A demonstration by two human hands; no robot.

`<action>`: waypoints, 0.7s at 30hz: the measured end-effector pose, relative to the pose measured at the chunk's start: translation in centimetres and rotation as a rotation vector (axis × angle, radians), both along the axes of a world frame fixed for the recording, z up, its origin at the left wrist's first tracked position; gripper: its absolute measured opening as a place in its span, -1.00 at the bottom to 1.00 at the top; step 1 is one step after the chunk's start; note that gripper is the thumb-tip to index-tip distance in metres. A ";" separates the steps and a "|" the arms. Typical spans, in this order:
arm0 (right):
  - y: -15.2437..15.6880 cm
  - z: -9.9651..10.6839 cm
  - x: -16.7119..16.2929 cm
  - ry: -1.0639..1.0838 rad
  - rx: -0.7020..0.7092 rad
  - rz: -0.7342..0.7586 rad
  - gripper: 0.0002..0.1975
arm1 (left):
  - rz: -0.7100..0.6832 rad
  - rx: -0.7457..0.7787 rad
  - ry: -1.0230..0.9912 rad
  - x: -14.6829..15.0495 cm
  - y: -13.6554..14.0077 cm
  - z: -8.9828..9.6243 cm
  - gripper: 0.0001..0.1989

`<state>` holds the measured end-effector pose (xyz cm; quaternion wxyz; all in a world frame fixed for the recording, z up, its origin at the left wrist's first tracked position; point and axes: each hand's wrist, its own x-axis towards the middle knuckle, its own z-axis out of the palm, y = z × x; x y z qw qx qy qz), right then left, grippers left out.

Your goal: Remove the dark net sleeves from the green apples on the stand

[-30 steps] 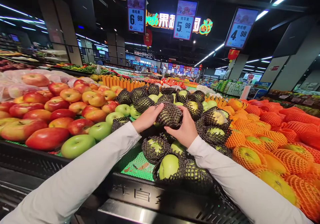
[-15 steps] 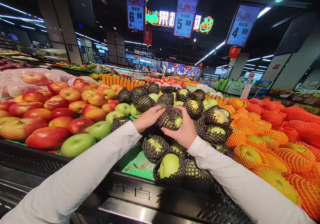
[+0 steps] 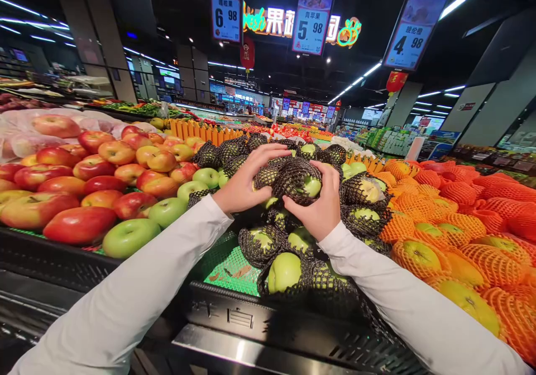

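Note:
A green apple in a black foam net [image 3: 298, 181] sits in my right hand [image 3: 320, 205], the thumb at its lower left and the fingers along its right side. To the left of it, my left hand [image 3: 245, 182] has its thumb and fingers spread wide apart. Another netted apple [image 3: 267, 177] shows in the gap between them; whether the left hand touches it I cannot tell. More green apples in black nets lie piled around and behind both hands. Below, a green apple [image 3: 285, 272] peeks bare out of its net near the crate's front edge.
Red and yellow apples [image 3: 79, 224] fill the left side, bordered by unwrapped green apples [image 3: 132, 240]. Oranges in orange nets [image 3: 419, 258] lie on the right. The black crate [image 3: 238, 316] has a raised front rim and a green mat [image 3: 230, 272]. Price screens [image 3: 310, 18] hang above.
My left hand has opened and drawn away from the netted apple to the left. My right hand has shifted slightly right with the apple.

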<state>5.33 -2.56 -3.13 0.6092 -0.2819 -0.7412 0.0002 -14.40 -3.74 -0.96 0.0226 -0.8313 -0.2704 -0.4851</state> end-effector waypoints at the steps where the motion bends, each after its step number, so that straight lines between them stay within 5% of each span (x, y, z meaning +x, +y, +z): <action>1: 0.0 0.0 0.0 -0.010 0.022 0.006 -0.33 | -0.042 0.003 0.077 0.1 -0.1 0.0 -0.31; 7: -0.5 -0.4 -0.3 0.028 -0.039 0.087 -0.25 | -0.113 -0.060 0.081 0.6 0.6 -0.8 -0.18; 12: -0.7 0.0 -0.1 -0.164 0.081 0.186 -0.30 | -0.126 -0.008 0.054 0.5 0.6 -1.1 -0.04; 17: 0.3 -0.2 0.1 -0.214 0.103 0.181 -0.15 | 0.109 0.073 0.029 0.9 0.9 -1.6 -0.20; 21: 0.9 -0.7 0.0 -0.146 0.031 0.199 0.02 | 0.459 0.138 -0.313 0.0 -0.4 -1.0 -0.11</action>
